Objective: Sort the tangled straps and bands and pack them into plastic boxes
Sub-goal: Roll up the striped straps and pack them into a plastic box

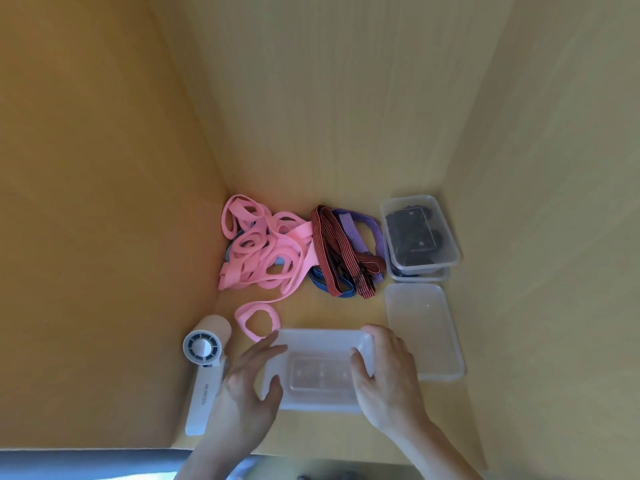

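Both hands are sitting on the empty clear plastic box [322,372] at the bottom middle of the frame, its long axis running left-right. Right hand [384,372] is gripping the right end, thumb hooked inside the wall, fingers round the far corner. Left hand [249,379] is resting loose against the left end, fingers pretty straight, not rly clamping anything afaict.

The tangle of pink flat straps [263,251] is lying up-frame and a bit left of the box, w/ one loose pink loop [258,320] trailing down to just beside the box's upper left corner. So imo the left hand is the nearer one for pulling that in.

Red-and-black striped strap [332,251], purple band [348,226] and blue band [320,283] are piling up right of the pink. Second clear plastic box [448,237] w/ black stuff is sitting up-right of the hands, all on the yellowish wooden counter [329,310].
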`<act>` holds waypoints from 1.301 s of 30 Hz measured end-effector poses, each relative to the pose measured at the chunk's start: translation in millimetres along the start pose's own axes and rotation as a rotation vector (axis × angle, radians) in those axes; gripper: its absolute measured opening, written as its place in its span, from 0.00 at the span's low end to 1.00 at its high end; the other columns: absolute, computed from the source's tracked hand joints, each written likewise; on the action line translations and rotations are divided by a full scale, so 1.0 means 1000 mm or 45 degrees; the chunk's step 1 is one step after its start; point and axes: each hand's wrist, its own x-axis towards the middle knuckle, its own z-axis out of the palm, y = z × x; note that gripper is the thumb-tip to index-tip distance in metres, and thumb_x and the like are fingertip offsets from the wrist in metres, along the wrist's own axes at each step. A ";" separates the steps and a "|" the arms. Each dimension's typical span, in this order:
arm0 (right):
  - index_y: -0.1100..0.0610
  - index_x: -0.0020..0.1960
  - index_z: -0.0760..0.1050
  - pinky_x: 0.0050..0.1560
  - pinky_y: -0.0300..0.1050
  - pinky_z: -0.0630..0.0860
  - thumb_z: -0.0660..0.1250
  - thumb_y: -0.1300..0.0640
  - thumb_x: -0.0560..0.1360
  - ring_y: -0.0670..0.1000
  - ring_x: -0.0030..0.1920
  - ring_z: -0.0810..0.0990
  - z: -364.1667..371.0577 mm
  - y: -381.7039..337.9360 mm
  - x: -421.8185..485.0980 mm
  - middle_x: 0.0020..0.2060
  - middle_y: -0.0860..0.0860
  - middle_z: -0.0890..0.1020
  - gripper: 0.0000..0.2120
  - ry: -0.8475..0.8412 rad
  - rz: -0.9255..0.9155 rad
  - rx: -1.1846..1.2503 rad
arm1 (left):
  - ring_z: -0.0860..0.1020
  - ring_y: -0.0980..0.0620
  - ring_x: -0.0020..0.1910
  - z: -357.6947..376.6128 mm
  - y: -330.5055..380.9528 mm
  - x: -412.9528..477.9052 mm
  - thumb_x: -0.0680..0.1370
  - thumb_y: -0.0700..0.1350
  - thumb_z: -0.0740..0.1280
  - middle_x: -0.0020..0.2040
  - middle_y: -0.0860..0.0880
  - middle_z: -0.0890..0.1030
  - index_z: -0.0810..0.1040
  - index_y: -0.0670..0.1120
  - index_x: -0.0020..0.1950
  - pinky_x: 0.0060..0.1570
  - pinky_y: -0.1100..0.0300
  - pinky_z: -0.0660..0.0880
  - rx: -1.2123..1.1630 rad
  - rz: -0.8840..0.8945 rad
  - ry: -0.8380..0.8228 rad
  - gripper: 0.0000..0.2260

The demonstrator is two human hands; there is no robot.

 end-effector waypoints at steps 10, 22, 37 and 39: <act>0.54 0.57 0.79 0.64 0.56 0.72 0.68 0.50 0.77 0.55 0.58 0.77 -0.007 -0.048 0.101 0.54 0.50 0.78 0.12 0.068 0.005 0.058 | 0.77 0.55 0.58 -0.014 0.050 0.032 0.76 0.31 0.68 0.60 0.58 0.80 0.79 0.53 0.60 0.52 0.74 0.69 -0.173 0.018 0.046 0.20; 0.55 0.32 0.76 0.38 0.48 0.72 0.67 0.60 0.76 0.55 0.35 0.78 0.018 -0.083 0.194 0.28 0.47 0.78 0.13 -0.009 0.200 0.420 | 0.80 0.59 0.54 -0.055 0.022 0.038 0.72 0.22 0.65 0.49 0.61 0.82 0.83 0.58 0.46 0.52 0.73 0.74 -0.431 -0.020 0.095 0.28; 0.63 0.51 0.80 0.40 0.47 0.82 0.65 0.70 0.77 0.53 0.41 0.85 -0.137 -0.121 0.136 0.43 0.57 0.85 0.07 -0.168 0.007 1.373 | 0.80 0.61 0.50 -0.036 0.064 0.065 0.78 0.30 0.61 0.50 0.56 0.84 0.82 0.50 0.50 0.50 0.71 0.73 -0.520 -0.027 -0.157 0.17; 0.62 0.49 0.80 0.39 0.44 0.81 0.65 0.70 0.76 0.53 0.41 0.84 -0.153 -0.122 0.124 0.45 0.58 0.84 0.08 -0.194 -0.053 1.407 | 0.81 0.58 0.50 -0.028 0.075 0.077 0.77 0.28 0.61 0.50 0.53 0.84 0.82 0.46 0.52 0.50 0.71 0.73 -0.517 0.023 -0.159 0.16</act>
